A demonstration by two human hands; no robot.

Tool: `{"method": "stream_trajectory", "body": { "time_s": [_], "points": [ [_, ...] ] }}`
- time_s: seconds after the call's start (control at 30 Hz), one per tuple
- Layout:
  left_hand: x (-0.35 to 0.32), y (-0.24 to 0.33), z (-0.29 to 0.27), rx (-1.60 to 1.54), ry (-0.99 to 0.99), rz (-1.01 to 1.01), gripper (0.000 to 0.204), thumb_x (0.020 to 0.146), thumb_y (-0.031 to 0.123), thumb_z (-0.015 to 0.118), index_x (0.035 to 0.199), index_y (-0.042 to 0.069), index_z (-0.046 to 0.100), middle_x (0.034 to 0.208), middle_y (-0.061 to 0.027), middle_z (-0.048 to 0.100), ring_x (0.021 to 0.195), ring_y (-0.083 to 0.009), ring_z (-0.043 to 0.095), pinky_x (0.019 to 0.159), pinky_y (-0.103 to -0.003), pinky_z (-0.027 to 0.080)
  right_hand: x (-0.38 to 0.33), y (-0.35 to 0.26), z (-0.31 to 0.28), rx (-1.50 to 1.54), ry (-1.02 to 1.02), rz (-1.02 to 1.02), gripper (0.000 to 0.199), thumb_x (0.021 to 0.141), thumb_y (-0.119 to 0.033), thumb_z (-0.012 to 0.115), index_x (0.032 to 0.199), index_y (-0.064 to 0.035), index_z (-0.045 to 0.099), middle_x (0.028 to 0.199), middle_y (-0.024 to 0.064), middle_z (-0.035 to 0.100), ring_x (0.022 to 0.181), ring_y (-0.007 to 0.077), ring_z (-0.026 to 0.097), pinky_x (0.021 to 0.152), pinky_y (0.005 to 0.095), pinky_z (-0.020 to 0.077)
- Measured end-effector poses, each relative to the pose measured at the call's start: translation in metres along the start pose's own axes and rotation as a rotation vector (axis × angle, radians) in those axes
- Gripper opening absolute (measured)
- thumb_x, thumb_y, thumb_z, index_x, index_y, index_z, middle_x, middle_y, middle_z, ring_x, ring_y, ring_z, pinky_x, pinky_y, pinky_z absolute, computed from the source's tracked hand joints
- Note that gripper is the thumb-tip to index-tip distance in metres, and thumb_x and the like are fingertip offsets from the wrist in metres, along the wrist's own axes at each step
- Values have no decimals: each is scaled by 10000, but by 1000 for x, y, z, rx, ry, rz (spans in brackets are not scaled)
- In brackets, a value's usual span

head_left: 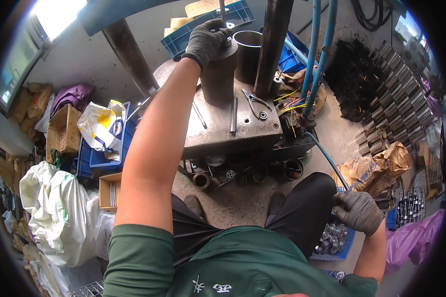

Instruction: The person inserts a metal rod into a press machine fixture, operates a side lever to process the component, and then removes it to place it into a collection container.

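My left hand (207,43), in a grey work glove, reaches to the top of an upright steel cylinder (218,79) on the press table (218,129). Its fingers are closed around something small beside a thin vertical metal rod (222,12); the glove hides most of what they hold. Low on the right, my gloved right hand (359,212) is wrapped around the end of a long blue lever (327,157). On the table lie pliers (255,103) next to a small bearing (263,115), a short metal bar (234,116) and a thin rod (199,115).
A wide dark tube (248,54) stands behind the cylinder, beside a thick steel column (270,49). Stacked metal sleeves (401,99) line the right. A blue bin of metal parts (334,240) sits by my right knee. White sacks (59,213) and a blue crate (101,156) are left.
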State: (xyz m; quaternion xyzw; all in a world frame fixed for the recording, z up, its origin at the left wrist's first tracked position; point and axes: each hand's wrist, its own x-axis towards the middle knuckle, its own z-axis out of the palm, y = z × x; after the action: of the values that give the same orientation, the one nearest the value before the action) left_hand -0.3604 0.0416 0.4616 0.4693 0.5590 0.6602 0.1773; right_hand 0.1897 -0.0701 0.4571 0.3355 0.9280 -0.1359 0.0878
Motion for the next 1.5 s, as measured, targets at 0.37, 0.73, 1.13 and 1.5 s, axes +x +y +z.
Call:
{"method": "stream_trajectory", "body": {
  "time_s": [0.37, 0.73, 1.13, 1.5],
  "points": [
    [-5, 7, 8, -253, 10, -96, 294, 961, 114, 788, 1221, -13, 732, 872, -69, 746, 671, -117, 656, 644, -270, 583, 52, 23, -43, -59, 1026, -192, 323, 963, -15, 702, 1285, 3, 685, 1147, 177, 730, 1047, 278, 733, 948, 368, 581],
    [2, -4, 0, -138, -39, -21, 255, 1013, 134, 716, 1234, 8, 733, 871, -61, 730, 659, -108, 611, 637, -260, 548, 110, 38, -104, 266, 943, -78, 306, 1009, -80, 699, 1297, 25, 681, 1114, 84, 725, 955, 128, 668, 882, 273, 561],
    [-2, -2, -3, -6, -19, 11, 336, 989, 235, 760, 1249, 22, 744, 932, -51, 768, 726, -110, 667, 734, -281, 578, -9, -3, 24, -8, 74, 15, 237, 847, -215, 716, 1002, -39, 755, 885, 184, 728, 831, 389, 720, 790, 475, 574],
    [0, 1, -1, 54, 17, -24, 318, 977, 222, 775, 1232, 32, 756, 897, -51, 774, 715, -110, 683, 714, -285, 586, -2, -3, 4, -69, -56, -14, 235, 886, -226, 698, 1038, -55, 750, 878, 178, 734, 829, 390, 721, 764, 487, 575]
  ]
}}
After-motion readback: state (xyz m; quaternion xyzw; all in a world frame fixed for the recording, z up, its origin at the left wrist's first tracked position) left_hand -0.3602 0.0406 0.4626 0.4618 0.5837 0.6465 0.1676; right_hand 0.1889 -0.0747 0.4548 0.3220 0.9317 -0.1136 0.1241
